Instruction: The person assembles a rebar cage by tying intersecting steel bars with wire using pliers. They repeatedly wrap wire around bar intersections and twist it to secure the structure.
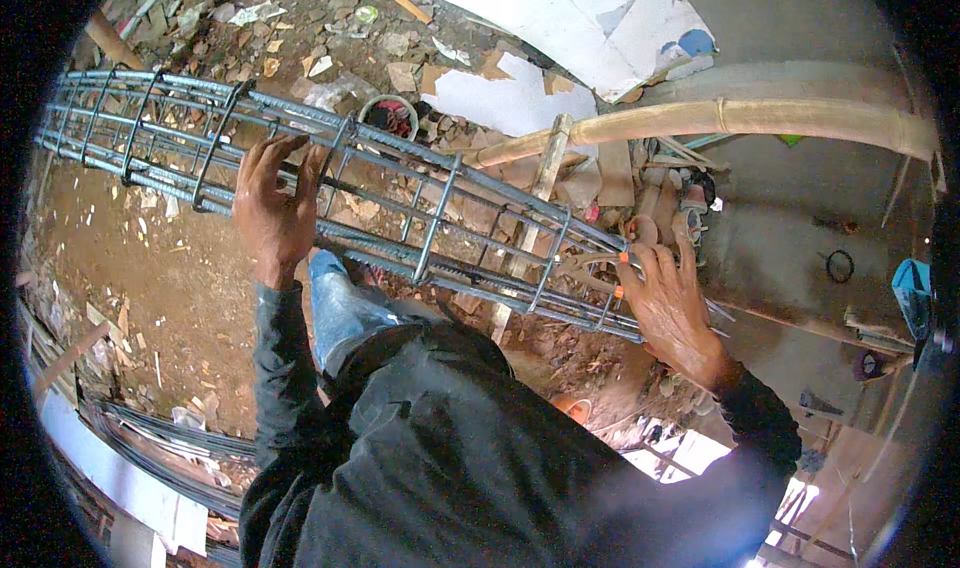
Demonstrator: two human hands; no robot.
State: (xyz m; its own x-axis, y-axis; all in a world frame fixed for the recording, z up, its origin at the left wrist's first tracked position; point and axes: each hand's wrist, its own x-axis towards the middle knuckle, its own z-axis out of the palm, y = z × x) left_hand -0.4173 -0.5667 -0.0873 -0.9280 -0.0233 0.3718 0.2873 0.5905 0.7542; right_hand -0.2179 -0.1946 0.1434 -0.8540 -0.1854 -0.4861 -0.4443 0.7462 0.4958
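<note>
A long rebar cage (430, 233) of ribbed steel bars with square stirrups stretches across the view in front of my body, from the far left down to the right. My left hand (275, 203) is closed around its bars left of the middle, fingers bent over the upper side beside a stirrup. Near the right end, my right hand (670, 303) grips a pair of pincers (580, 266) with orange on the handles. The rusty jaws point left, into the cage close to a stirrup. My palm hides most of the handles.
A bamboo pole (760, 118) runs behind the cage at the right, and a wooden batten (545, 183) passes under it. White boards (580, 18) lie on rubble at the back. Bundled steel rods (180, 433) lie lower left. A wire coil (838, 265) rests on the right.
</note>
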